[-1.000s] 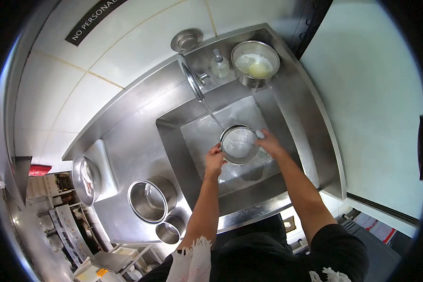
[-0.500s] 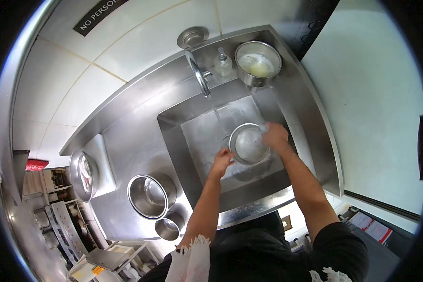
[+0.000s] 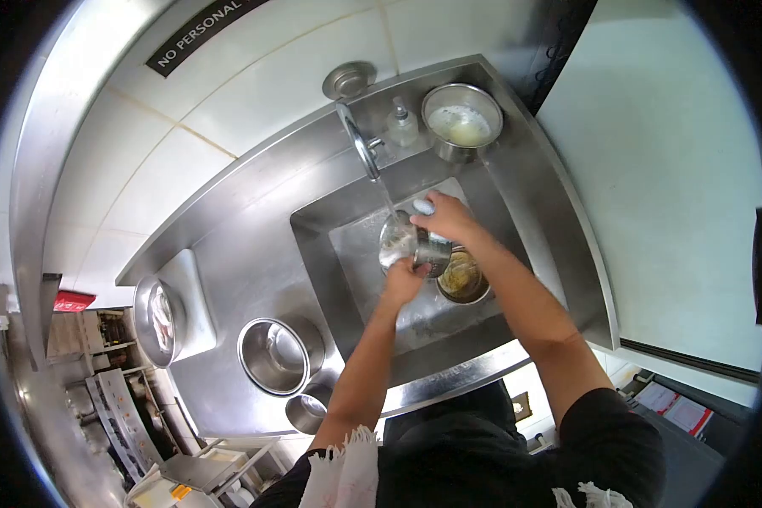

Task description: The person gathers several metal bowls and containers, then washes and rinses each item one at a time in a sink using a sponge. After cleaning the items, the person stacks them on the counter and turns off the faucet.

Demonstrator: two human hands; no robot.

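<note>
A round steel pot (image 3: 433,255) is tilted on its side in the sink, its mouth toward the left under the running water. My left hand (image 3: 405,281) grips its lower edge. Above the pot, my right hand (image 3: 447,218) is closed around a small pale scrubber (image 3: 423,206). Water falls from the curved faucet (image 3: 357,144) into the pot's mouth. Just right of it on the sink floor stands another metal pot (image 3: 464,296) with yellowish residue inside, partly hidden by my right forearm.
A pot of soapy water (image 3: 461,127) and a clear pump bottle (image 3: 402,125) stand on the sink's back ledge. On the left counter are a large steel pot (image 3: 273,356), a smaller steel pot (image 3: 306,410), and a metal bowl (image 3: 157,322) beside a white board (image 3: 196,306).
The pot has moved left and tipped from facing up to facing the water stream. My right hand has moved up and left. The pot with yellowish residue now shows.
</note>
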